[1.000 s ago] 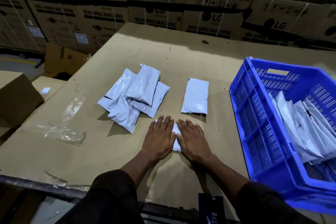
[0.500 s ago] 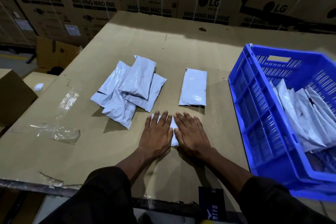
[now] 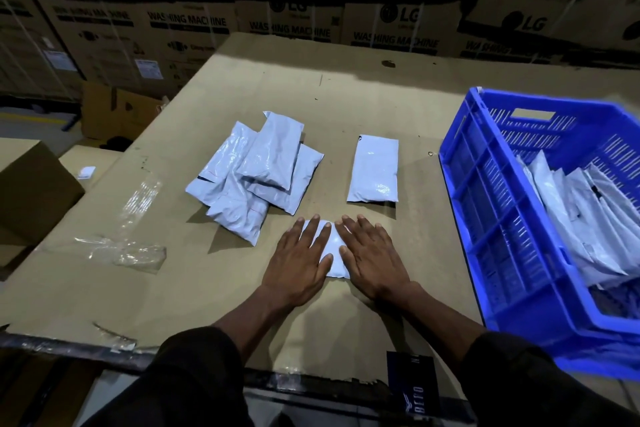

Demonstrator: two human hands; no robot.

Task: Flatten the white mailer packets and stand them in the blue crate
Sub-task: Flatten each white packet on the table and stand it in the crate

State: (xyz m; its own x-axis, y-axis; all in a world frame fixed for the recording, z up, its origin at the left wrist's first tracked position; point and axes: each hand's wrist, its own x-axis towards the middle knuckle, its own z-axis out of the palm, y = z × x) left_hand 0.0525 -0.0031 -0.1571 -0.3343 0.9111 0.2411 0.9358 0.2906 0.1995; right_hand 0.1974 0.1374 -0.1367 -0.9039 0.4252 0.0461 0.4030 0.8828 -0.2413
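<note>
Pressed packet [image 3: 333, 255] mostly hidden under both hands; blue crate [image 3: 485, 218] cut off by right edge.

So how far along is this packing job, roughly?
Partly done. Several white packets already stand leaning in the blue crate. In hand: the left hand and right hand press one packet flat on the table. Left: a single packet and a pile of packets.
</note>
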